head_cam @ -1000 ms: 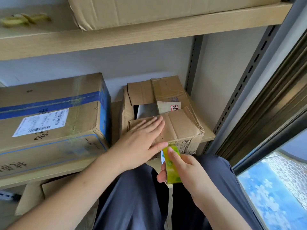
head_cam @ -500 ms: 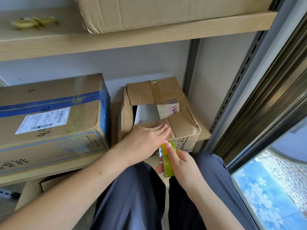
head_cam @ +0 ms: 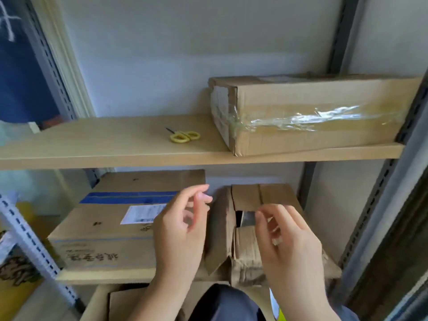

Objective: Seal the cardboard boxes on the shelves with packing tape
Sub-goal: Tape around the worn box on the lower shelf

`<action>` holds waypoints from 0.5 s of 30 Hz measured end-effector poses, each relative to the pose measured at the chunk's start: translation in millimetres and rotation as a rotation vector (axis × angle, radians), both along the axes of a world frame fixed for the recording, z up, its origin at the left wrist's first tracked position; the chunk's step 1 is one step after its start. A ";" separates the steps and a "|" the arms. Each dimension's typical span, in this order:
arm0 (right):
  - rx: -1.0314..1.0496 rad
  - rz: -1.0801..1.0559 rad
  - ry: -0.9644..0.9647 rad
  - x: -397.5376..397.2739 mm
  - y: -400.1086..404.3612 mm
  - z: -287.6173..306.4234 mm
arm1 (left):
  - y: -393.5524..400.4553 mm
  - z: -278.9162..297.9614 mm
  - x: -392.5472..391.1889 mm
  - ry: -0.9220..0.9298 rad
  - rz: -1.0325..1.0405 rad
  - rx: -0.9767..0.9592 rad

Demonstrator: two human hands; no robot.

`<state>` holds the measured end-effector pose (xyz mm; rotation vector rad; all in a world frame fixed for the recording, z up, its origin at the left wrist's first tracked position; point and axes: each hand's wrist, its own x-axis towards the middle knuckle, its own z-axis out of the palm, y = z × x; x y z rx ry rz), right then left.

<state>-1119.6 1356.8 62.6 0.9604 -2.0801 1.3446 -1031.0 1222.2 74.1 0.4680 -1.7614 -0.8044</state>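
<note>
A small worn cardboard box (head_cam: 246,197) stands on the middle shelf (head_cam: 104,276) with its top flaps apart and a dark gap showing inside. My left hand (head_cam: 183,230) hovers in front of its left flap, fingers loosely curled, thumb and forefinger close together. My right hand (head_cam: 291,242) hovers over the box's front right part, fingers also curled. I see nothing held in either hand. A sliver of the yellow-green tape holder (head_cam: 279,313) shows at the bottom edge, by my lap.
A large box with a blue stripe and a white label (head_cam: 111,230) sits left of the small one. On the upper shelf (head_cam: 115,156) lie yellow scissors (head_cam: 184,136) and a long box wrapped in clear tape (head_cam: 312,112). Another open box (head_cam: 115,302) is below.
The view has tilted up to show the upper shelf. My left hand lifted off the small box's flap. My right hand no longer holds the yellow-green tape holder and has risen to the box.
</note>
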 end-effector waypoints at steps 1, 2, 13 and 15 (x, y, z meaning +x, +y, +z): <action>-0.019 0.064 0.075 8.0 -13.4 17.3 | -2.0 9.6 8.8 0.082 0.061 0.038; -0.023 0.120 0.151 14.9 -28.2 34.3 | -5.1 18.1 14.8 0.131 0.099 0.072; 0.734 0.079 -0.029 -6.6 -181.1 165.3 | 8.9 -7.1 38.2 0.118 0.058 0.431; 0.736 0.103 0.031 2.0 -170.7 173.0 | 20.7 -23.2 42.7 0.074 0.034 0.460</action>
